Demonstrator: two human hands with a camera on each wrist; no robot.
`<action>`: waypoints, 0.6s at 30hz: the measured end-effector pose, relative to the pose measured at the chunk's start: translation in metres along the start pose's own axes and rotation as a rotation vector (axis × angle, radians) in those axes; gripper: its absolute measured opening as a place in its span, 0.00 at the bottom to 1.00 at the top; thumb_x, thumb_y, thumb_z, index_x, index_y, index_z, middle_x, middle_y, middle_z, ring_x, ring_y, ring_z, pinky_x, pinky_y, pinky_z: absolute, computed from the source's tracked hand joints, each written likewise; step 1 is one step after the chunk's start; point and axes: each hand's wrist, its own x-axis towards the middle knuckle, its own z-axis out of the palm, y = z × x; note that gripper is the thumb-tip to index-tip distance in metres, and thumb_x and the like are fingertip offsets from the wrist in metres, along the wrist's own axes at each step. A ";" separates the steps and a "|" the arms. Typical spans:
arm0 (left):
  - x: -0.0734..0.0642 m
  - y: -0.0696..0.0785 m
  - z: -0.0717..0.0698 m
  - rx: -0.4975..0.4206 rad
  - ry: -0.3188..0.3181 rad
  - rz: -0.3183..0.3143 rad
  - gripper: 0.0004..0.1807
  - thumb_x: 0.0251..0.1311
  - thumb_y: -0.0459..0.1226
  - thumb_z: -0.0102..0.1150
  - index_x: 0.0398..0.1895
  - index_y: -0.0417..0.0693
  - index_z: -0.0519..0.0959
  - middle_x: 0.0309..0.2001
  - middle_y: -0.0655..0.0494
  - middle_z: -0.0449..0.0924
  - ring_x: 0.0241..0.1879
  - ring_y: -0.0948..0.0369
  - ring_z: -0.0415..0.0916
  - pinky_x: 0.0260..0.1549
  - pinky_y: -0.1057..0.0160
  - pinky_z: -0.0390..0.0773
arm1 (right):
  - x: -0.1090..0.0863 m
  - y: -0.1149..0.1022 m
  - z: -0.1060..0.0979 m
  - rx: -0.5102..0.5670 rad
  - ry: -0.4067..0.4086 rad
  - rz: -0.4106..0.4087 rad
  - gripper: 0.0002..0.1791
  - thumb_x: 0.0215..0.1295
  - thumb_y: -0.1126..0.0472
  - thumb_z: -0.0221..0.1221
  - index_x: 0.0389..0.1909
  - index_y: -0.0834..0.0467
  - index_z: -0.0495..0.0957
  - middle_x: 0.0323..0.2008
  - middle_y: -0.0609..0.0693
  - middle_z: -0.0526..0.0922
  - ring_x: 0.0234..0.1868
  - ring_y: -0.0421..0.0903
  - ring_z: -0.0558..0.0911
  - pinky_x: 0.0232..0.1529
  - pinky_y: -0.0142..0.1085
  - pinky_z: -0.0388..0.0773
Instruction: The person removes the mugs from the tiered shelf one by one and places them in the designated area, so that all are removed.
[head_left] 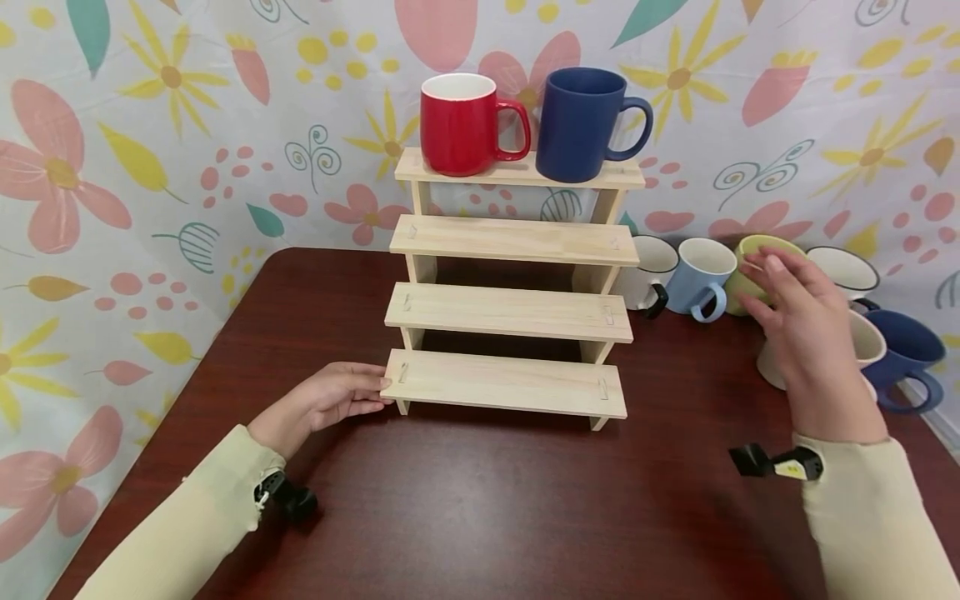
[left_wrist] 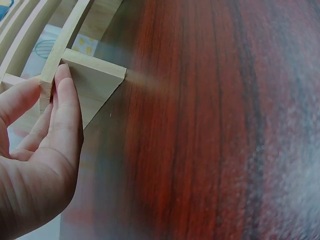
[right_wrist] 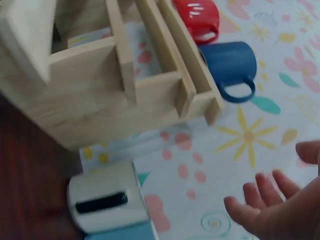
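A wooden stepped shelf (head_left: 502, 383) stands on the table with its tiers rising toward the back. My left hand (head_left: 341, 396) pinches the left end of the lowest board; in the left wrist view, thumb and fingers (left_wrist: 67, 115) lie on either side of its edge. On the top tier are a red mug (head_left: 457, 125) and a navy blue mug (head_left: 573, 125), both upright with handles to the right. My right hand (head_left: 806, 325) is raised in front of the mugs at the right, fingers loosely bent and holding nothing. Part of a yellow-green mug (head_left: 742, 292) is hidden behind it.
Right of the shelf, a white mug with a black handle (head_left: 648, 271), a light blue mug (head_left: 697, 275), another black-rimmed white mug (head_left: 843, 271), a beige mug (head_left: 866, 337) and a dark blue mug (head_left: 903, 346) stand close together. A floral cloth (head_left: 247, 167) hangs behind the table.
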 end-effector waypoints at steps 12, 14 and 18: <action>0.001 -0.002 -0.001 -0.007 -0.006 0.003 0.33 0.71 0.28 0.50 0.74 0.19 0.54 0.32 0.63 0.86 0.34 0.69 0.84 0.41 0.73 0.86 | 0.048 -0.005 0.045 -0.108 -0.066 0.060 0.18 0.74 0.57 0.59 0.61 0.53 0.75 0.54 0.44 0.84 0.58 0.39 0.80 0.49 0.26 0.85; 0.001 -0.002 -0.001 -0.009 -0.004 0.001 0.33 0.71 0.28 0.50 0.74 0.20 0.54 0.32 0.63 0.86 0.34 0.69 0.84 0.41 0.73 0.86 | 0.057 -0.006 0.052 -0.114 -0.065 0.068 0.18 0.73 0.56 0.60 0.61 0.53 0.75 0.53 0.44 0.85 0.58 0.39 0.81 0.50 0.25 0.85; 0.001 -0.002 -0.001 -0.006 -0.003 -0.002 0.32 0.71 0.28 0.50 0.73 0.19 0.54 0.32 0.63 0.86 0.34 0.69 0.84 0.40 0.73 0.86 | 0.078 -0.012 0.067 -0.083 -0.062 0.127 0.17 0.72 0.56 0.60 0.59 0.52 0.77 0.51 0.44 0.86 0.55 0.37 0.83 0.75 0.30 0.70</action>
